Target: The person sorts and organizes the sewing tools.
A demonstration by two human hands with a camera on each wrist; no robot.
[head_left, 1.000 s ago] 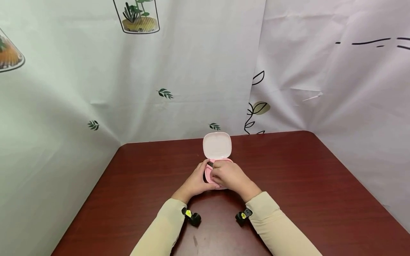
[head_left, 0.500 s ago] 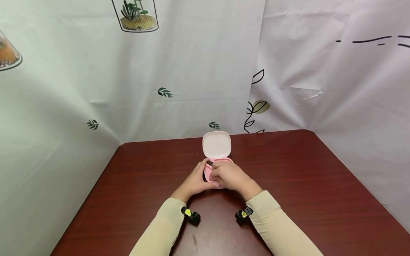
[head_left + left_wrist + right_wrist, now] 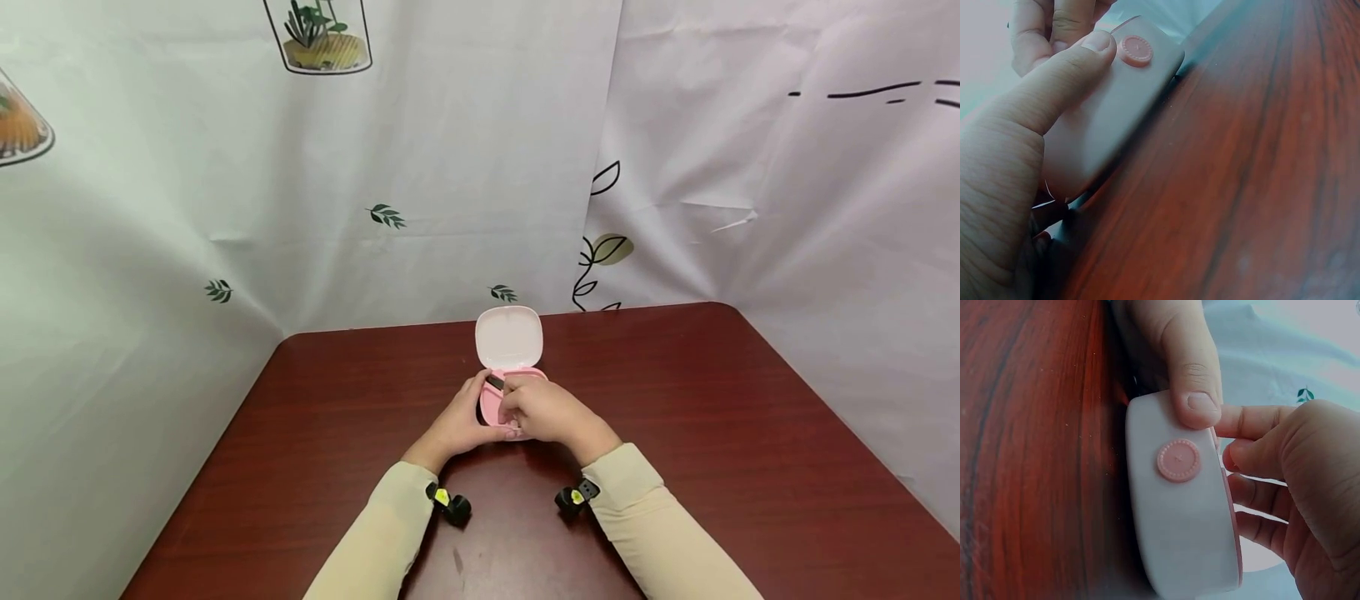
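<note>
A small pink-and-white hinged case (image 3: 491, 406) sits on the table with its white lid (image 3: 509, 337) raised at the back. My left hand (image 3: 456, 423) grips it from the left side, thumb along the front wall. In the left wrist view that thumb lies beside a round pink button (image 3: 1136, 50). My right hand (image 3: 552, 412) reaches over the case with bent fingers dipping inside. The right wrist view shows its fingers (image 3: 1260, 453) at the pink rim; whether they pinch something is hidden. A dark strip (image 3: 495, 382) shows inside, near the back left.
The dark red wooden table (image 3: 337, 433) extends around the case on all sides. A white printed cloth (image 3: 450, 167) hangs behind the table and along both sides. Each wrist wears a small black camera, the left one (image 3: 456, 510) near the table surface.
My right hand has shifted slightly to the right over the case, its fingers still bent inside. The left hand keeps its hold and the lid stays raised.
</note>
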